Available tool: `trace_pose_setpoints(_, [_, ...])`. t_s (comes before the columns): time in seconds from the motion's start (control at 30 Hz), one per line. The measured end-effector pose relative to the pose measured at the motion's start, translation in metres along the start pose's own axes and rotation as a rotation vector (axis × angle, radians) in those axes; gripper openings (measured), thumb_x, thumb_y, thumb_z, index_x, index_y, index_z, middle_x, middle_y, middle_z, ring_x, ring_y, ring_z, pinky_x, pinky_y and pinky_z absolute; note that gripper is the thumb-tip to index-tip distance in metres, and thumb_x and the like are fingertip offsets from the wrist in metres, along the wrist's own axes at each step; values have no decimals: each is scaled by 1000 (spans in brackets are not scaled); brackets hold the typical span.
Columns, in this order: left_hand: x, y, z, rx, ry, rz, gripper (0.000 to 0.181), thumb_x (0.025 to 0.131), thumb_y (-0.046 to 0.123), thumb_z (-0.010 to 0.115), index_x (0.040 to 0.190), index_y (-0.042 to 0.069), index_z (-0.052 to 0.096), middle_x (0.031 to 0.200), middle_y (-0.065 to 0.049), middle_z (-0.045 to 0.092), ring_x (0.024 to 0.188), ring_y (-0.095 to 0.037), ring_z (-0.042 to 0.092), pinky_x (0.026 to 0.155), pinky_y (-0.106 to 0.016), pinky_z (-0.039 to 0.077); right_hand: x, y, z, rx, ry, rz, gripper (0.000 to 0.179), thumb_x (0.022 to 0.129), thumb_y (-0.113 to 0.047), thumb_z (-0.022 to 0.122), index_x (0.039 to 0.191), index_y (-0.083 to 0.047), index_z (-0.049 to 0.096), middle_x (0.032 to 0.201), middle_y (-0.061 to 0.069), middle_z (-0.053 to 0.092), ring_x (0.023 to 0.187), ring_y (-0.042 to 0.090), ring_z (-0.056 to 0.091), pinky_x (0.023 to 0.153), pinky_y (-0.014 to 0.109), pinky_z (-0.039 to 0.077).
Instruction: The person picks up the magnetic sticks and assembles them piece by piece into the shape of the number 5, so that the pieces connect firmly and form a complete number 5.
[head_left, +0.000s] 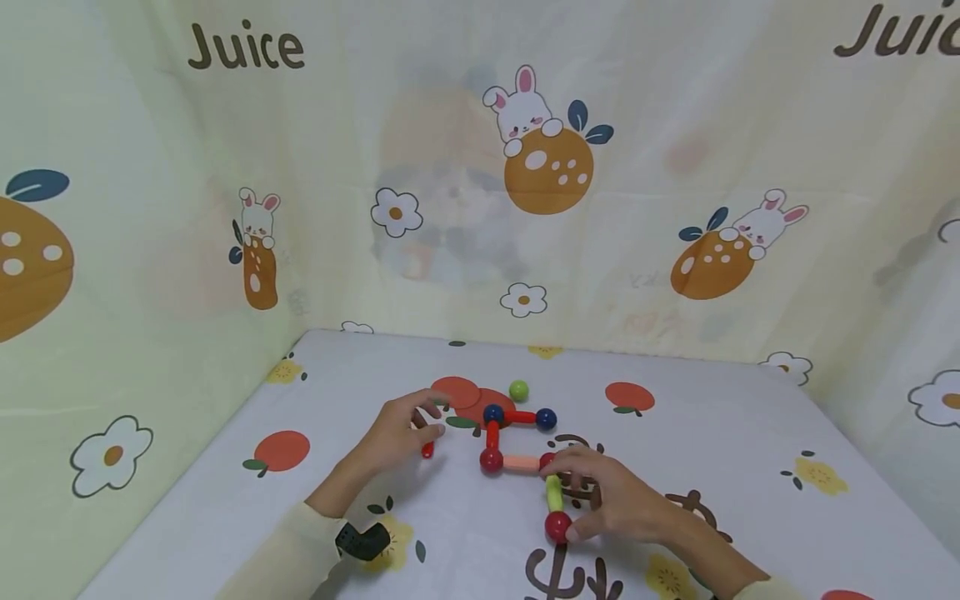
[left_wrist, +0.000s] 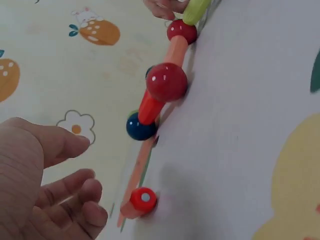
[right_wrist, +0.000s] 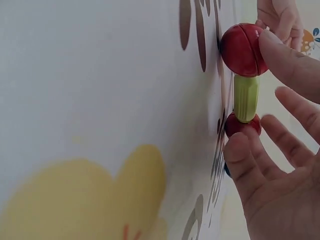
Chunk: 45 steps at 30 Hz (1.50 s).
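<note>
A ball-and-rod magnetic chain lies on the table. Its two blue balls (head_left: 546, 419) are joined by a red rod (head_left: 520, 417); another red rod leads to a red ball (head_left: 491, 460), then a peach rod (head_left: 521, 462) and a green rod (head_left: 554, 493) between two more red balls. My right hand (head_left: 618, 496) spans the green end: its thumb touches the nearest red ball (right_wrist: 244, 50), its fingertips the other red ball (right_wrist: 242, 126). My left hand (head_left: 397, 425) hovers with loosely bent fingers beside a loose red rod (left_wrist: 142, 200), holding nothing.
A loose green ball (head_left: 518, 390) lies beyond the chain. The tablecloth (head_left: 337, 367) carries printed fruit and flowers. A patterned curtain (head_left: 450, 275) hangs behind the table and along its sides.
</note>
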<state>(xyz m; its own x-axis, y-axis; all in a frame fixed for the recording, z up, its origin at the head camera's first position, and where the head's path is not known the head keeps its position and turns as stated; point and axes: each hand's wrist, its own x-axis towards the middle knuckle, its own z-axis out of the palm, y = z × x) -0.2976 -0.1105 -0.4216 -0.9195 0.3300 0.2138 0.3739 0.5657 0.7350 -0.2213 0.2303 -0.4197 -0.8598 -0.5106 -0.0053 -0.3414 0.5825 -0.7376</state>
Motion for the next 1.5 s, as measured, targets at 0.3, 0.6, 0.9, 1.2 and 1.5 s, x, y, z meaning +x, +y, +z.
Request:
trace_pose_setpoints(0.3, [8,-10,-1,248,13,-181,31,89,25,78,108,4,69,82,-3,59,70,-19,54,59,-30,47,-3,4,4,-26,11,25,80,70,-26,90,143,-25,57,157,9,38,135,39,42,99,58,47])
trace_pose_setpoints(0.6, [12,-1,1,365,-49,-323,32,86,38,80,79,10,67,69,-3,60,69,-20,55,58,-31,46,-4,8,3,-25,13,39,86,75,-33,88,150,-18,50,160,16,36,135,45,46,99,62,48])
trace_pose_setpoints(0.9, [15,-2,7,403,-68,-312,30,84,32,82,71,11,65,67,-4,59,66,-19,54,54,-29,43,-3,3,7,-6,39,146,91,74,-37,89,153,-20,46,157,15,41,136,43,46,102,67,42])
trace_pose_setpoints(1.2, [12,0,6,371,-93,-284,23,87,26,77,75,10,66,66,-4,61,61,-19,56,53,-29,45,-3,0,9,-23,39,153,93,75,-39,88,155,-21,43,158,12,40,140,44,40,104,69,38])
trace_pose_setpoints(1.5, [6,11,3,327,-143,-150,20,87,22,77,74,12,67,64,0,61,63,-18,55,56,-30,46,-2,0,8,-48,39,160,91,76,-40,87,155,-25,44,159,11,39,145,46,31,105,75,30])
